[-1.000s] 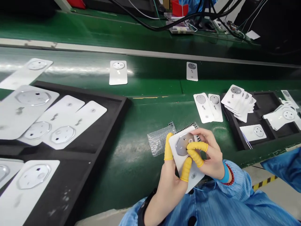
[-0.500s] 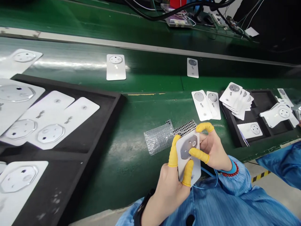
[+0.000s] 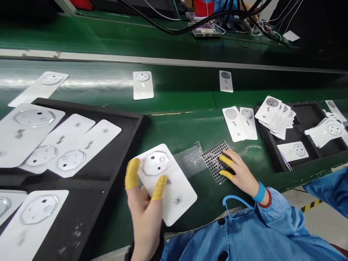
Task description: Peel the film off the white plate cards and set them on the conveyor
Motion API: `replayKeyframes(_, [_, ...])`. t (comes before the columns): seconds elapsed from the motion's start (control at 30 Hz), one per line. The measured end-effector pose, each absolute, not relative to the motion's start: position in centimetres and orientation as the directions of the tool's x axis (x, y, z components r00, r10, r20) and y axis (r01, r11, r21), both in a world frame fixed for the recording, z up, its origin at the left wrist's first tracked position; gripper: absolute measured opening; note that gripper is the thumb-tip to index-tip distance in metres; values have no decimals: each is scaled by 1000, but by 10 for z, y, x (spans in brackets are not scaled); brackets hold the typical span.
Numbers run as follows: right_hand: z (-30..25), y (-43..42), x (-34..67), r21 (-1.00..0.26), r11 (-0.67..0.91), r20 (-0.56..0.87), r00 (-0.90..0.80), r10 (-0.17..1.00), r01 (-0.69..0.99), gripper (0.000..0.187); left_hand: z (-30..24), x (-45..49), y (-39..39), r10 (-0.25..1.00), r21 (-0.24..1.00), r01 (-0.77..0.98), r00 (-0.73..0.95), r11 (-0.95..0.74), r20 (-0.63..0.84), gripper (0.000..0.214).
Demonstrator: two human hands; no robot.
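My left hand (image 3: 148, 197) grips a white phone back cover (image 3: 178, 188) with an octagonal camera area, thumb on its face and index finger at its left edge. The cover is tilted above the green bench. Out to the right, my right hand (image 3: 239, 172) reaches over a sheet of small black dots (image 3: 214, 157), its fingers stretched and touching the sheet. Whether a dot is between the fingertips is too small to tell. A clear textured plastic sheet (image 3: 191, 157) lies beside the dotted sheet, partly behind the held cover. Yellow finger cots cover fingertips on both hands.
To the left stands a black tray (image 3: 119, 145) bearing several white covers. A second black tray (image 3: 307, 108) at right holds stacked covers and tweezers (image 3: 285, 159). Two covers (image 3: 239, 123) lie beside it. More lie along the green belt (image 3: 185, 83). A co-worker's blue sleeve (image 3: 328, 190) shows at right.
Both hands were on the cover together. My left hand has carried it left, and my right hand has let go and moved onto the dotted sheet. The view has shifted slightly.
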State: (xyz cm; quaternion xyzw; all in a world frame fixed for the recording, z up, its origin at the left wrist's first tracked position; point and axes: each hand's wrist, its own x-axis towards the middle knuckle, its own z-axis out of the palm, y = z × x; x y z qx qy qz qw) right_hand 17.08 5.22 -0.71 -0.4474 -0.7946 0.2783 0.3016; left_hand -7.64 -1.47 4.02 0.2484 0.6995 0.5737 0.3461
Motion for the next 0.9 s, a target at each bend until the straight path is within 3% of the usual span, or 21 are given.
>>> replayKeyframes(0.07, [-19, 51, 174, -619, 521, 263, -470, 843, 587, 22, 33, -85, -19, 748, 941, -24, -600, 338, -284, 50])
replayKeyframes(0.13, [-20, 53, 175, -603, 545, 316, -454, 833, 582, 17, 27, -82, -18, 804, 915, 30, -490, 403, -338, 39])
replayKeyframes(0.27, [6, 56, 175, -643, 563, 391, -409, 824, 520, 19, 26, -46, -7, 931, 931, 113, -165, 347, -327, 31])
replayKeyframes(0.33, [20, 55, 172, -636, 591, 415, -426, 804, 495, 21, 28, -26, 1, 952, 949, 96, -95, 301, -292, 29])
replayKeyframes(0.47, [33, 52, 163, -675, 636, 411, -525, 745, 374, 21, 25, -9, 12, 963, 967, 37, -114, 251, -246, 28])
replayKeyframes(0.6, [31, 52, 156, -793, 532, 327, -528, 784, 299, 17, 17, -13, 14, 961, 965, -44, -85, 259, -262, 30])
replayKeyframes(0.77, [28, 54, 151, -757, 567, 356, -522, 775, 324, 13, 11, -14, 12, 956, 955, -94, -61, 280, -286, 35])
replayKeyframes(0.9, [30, 55, 151, -742, 561, 296, -572, 765, 366, 12, 14, -14, 14, 960, 961, -88, -76, 264, -271, 34])
